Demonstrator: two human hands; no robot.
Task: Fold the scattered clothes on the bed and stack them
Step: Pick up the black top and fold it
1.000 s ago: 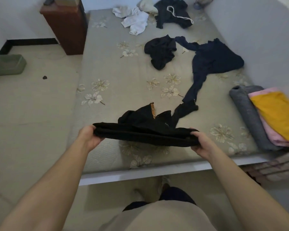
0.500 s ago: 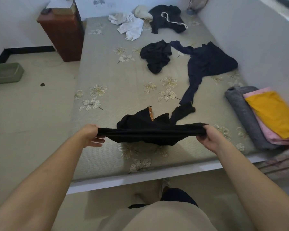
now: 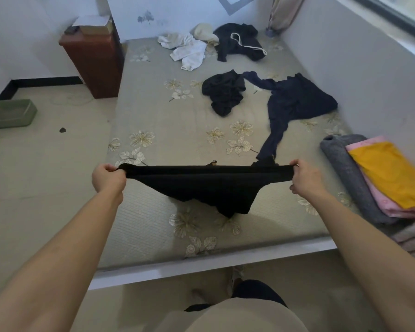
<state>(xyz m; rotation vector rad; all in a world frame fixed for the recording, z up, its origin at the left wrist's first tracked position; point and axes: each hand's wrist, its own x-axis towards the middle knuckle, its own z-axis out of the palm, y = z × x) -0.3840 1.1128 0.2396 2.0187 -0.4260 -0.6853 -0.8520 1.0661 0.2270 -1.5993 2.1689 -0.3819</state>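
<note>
Holding black garment (image 3: 209,188) stretched wide between left hand (image 3: 108,179) and right hand (image 3: 304,179), lifted over near edge of bed (image 3: 165,116). Curling left fingers (image 3: 110,168) round one end of top edge; pinching the other end with right fingers (image 3: 295,164). Letting lower part hang to a point just above the bed.

Judged soft, light and limp: sagging below the taut edge, no stiffness. Not fragile, unlikely to slip. Best gripped at the two ends of one edge, as now; taking hold mid-cloth likely to bunch it. Small tan fitting noted above top edge, too small to identify.

At near right corner of bed: folded stack, with grey cloth (image 3: 345,176) lowest, pink (image 3: 379,202) over it, yellow (image 3: 388,173) on top. Probable place for the finished fold; nothing seen between it and right hand.

At middle of bed: navy garment (image 3: 295,101) sprawled, one long limb trailing toward near edge and ending just behind the held piece. Could get trapped under the fold if laid flat there. Beside it, toward left side of bed: crumpled black heap (image 3: 224,94).

At far end of bed: white clothes (image 3: 189,50), cream piece (image 3: 204,32), black hoodie (image 3: 240,41) with white cord. All unfolded.

Off left side of bed: brown cabinet (image 3: 94,61) by far end, green tray (image 3: 10,113) on floor. Neither in the way.
</note>
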